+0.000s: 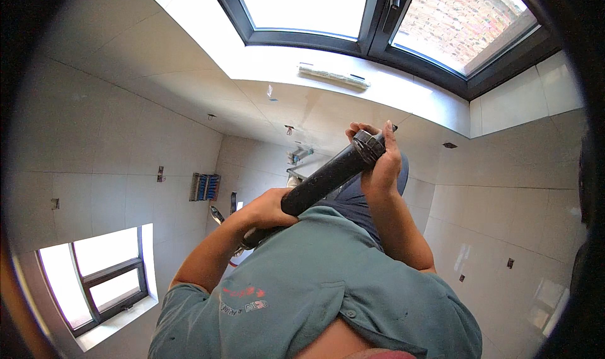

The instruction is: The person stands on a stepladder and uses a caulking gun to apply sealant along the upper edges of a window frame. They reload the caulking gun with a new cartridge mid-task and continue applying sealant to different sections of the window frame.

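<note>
A black, tube-shaped caulking gun (324, 181) lies slantwise across the front of my body, its ringed front cap up and to the right. My left hand (270, 209) is wrapped round the rear part of the barrel. At the front end, my right hand (382, 167) grips the ringed cap, with the palm against its side and fingers behind it. A small dark tip shows beside the right fingertips. The gun's rear end is partly hidden by my left forearm and green shirt.
A long pale tube (334, 75) lies on the white sill under the dark-framed window (372, 19). Another window (104, 277) is at the lower left. Pale tiled walls hold several small box openings. A blue-and-grey slatted item (205, 187) is at the left.
</note>
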`<state>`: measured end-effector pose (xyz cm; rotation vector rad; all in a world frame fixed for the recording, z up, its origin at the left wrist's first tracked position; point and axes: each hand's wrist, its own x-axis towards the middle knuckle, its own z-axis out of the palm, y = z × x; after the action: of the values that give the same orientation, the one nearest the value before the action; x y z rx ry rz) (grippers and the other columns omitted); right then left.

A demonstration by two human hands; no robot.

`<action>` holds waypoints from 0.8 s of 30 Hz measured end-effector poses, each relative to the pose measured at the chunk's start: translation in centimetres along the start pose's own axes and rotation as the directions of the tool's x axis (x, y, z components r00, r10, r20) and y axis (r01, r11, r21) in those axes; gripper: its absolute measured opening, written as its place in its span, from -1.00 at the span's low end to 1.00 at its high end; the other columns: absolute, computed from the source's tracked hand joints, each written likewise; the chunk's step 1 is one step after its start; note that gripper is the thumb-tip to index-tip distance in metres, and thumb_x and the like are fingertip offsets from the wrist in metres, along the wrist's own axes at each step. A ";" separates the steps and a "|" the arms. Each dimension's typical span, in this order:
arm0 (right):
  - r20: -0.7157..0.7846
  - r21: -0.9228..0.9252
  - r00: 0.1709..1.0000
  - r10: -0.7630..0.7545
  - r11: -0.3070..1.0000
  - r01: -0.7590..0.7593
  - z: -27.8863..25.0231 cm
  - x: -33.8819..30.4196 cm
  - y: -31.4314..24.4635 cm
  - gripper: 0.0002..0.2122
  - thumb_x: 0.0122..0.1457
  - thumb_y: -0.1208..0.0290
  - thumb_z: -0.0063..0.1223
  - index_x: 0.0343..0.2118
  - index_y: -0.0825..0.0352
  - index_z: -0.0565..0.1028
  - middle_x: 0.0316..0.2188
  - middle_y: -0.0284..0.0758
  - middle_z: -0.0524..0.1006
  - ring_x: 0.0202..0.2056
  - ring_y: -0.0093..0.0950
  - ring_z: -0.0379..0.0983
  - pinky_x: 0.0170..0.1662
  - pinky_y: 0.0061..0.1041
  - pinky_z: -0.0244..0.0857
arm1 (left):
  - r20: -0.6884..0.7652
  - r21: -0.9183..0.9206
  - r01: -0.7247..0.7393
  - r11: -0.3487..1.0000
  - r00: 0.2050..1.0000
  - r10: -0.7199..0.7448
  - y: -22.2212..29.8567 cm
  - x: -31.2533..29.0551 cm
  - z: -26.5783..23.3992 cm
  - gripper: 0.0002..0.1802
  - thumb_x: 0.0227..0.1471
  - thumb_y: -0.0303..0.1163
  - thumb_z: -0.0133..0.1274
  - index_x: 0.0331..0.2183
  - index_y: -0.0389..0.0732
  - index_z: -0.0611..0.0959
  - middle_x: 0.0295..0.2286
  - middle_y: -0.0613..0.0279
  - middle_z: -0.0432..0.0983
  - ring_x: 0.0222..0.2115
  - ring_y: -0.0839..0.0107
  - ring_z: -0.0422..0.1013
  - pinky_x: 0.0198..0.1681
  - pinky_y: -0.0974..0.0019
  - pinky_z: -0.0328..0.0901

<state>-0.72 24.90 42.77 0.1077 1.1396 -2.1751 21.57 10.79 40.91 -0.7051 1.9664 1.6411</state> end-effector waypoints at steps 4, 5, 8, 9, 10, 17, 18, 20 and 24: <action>0.090 -0.037 0.996 -0.011 0.999 0.014 -0.7 0.5 -0.1 -0.46 0.45 0.03 -0.26 -0.20 0.52 0.55 -0.27 -0.04 0.61 -0.17 -0.25 0.57 0.07 -0.38 0.39 | 0.020 -0.014 -0.017 1.000 1.000 0.017 0.4 -0.3 -0.1 -0.36 -0.29 -0.28 0.31 -0.09 -0.33 0.60 -0.33 0.12 0.58 -0.32 0.33 0.47 -0.12 0.30 0.36; 0.126 -0.049 0.992 -0.020 0.998 0.026 -1.0 0.7 -0.1 -0.46 0.45 0.03 -0.27 -0.20 0.52 0.55 -0.27 -0.04 0.61 -0.18 -0.26 0.57 0.06 -0.38 0.39 | 0.039 -0.019 -0.009 1.000 0.999 0.010 0.6 -0.2 -0.2 -0.36 -0.29 -0.28 0.31 -0.09 -0.33 0.60 -0.34 0.13 0.57 -0.33 0.33 0.47 -0.12 0.30 0.36; 0.178 -0.006 0.982 -0.055 0.998 0.056 -1.4 1.2 0.3 -0.46 0.46 0.04 -0.29 -0.21 0.50 0.56 -0.29 -0.05 0.61 -0.20 -0.27 0.56 0.06 -0.37 0.37 | 0.105 0.012 0.043 0.999 0.993 -0.044 1.4 -0.1 -1.0 -0.41 -0.28 -0.29 0.31 -0.13 -0.32 0.59 -0.38 0.16 0.54 -0.33 0.34 0.46 -0.14 0.30 0.36; 0.189 0.012 0.979 -0.078 0.997 0.077 -1.5 1.3 0.4 -0.46 0.45 0.03 -0.29 -0.22 0.50 0.56 -0.30 -0.05 0.61 -0.20 -0.28 0.56 0.06 -0.38 0.36 | 0.121 -0.011 0.033 0.999 0.992 -0.031 1.6 0.0 -1.2 -0.42 -0.28 -0.29 0.31 -0.15 -0.32 0.59 -0.39 0.18 0.53 -0.34 0.36 0.45 -0.16 0.30 0.37; 0.195 0.027 0.976 -0.097 0.995 0.093 -1.5 1.4 0.5 -0.46 0.45 0.02 -0.28 -0.22 0.50 0.57 -0.30 -0.05 0.61 -0.20 -0.28 0.56 0.07 -0.38 0.35 | 0.134 -0.011 0.045 0.999 0.990 -0.044 1.9 0.0 -1.5 -0.44 -0.28 -0.29 0.31 -0.17 -0.31 0.59 -0.40 0.20 0.52 -0.36 0.37 0.45 -0.18 0.30 0.37; 0.311 0.013 0.924 -0.222 0.973 0.230 -1.5 2.0 -0.1 -0.44 0.43 -0.02 -0.29 -0.20 0.46 0.58 -0.30 -0.06 0.62 -0.20 -0.32 0.55 -0.02 -0.43 0.38 | 0.158 0.014 -0.031 0.999 0.987 0.029 1.8 0.6 -2.6 -0.49 -0.28 -0.34 0.35 -0.23 -0.29 0.56 -0.47 0.29 0.47 -0.46 0.45 0.42 -0.32 0.34 0.38; 0.328 0.008 0.915 -0.234 0.970 0.245 -1.6 2.0 -0.3 -0.45 0.43 -0.02 -0.29 -0.20 0.45 0.59 -0.30 -0.06 0.62 -0.20 -0.32 0.56 -0.05 -0.44 0.39 | 0.163 -0.007 -0.021 1.000 0.986 0.022 1.7 0.7 -2.6 -0.50 -0.28 -0.34 0.35 -0.24 -0.28 0.56 -0.47 0.29 0.47 -0.46 0.46 0.42 -0.33 0.34 0.38; 0.355 0.058 0.899 -0.257 0.966 0.253 -1.7 2.4 -0.5 -0.48 0.43 -0.01 -0.28 -0.20 0.40 0.59 -0.28 -0.05 0.63 -0.21 -0.33 0.57 -0.09 -0.47 0.42 | 0.195 -0.008 0.018 1.000 0.981 -0.016 1.6 1.0 -2.8 -0.52 -0.28 -0.36 0.36 -0.26 -0.28 0.55 -0.47 0.30 0.47 -0.47 0.46 0.42 -0.35 0.33 0.38; 0.491 0.212 0.795 -0.357 0.934 0.288 -1.5 3.6 -0.8 -0.48 0.43 0.00 -0.30 -0.19 0.39 0.59 -0.29 -0.08 0.63 -0.23 -0.26 0.58 0.18 -0.27 0.28 | 0.334 -0.263 0.004 0.965 0.938 0.087 1.8 1.7 -2.8 -0.51 -0.34 -0.40 0.45 -0.29 -0.26 0.61 -0.43 0.25 0.58 -0.42 0.40 0.52 -0.31 0.27 0.44</action>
<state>-4.29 24.44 41.14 -0.6415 0.7372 -2.3578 19.02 8.15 41.59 -0.4300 1.5469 1.9229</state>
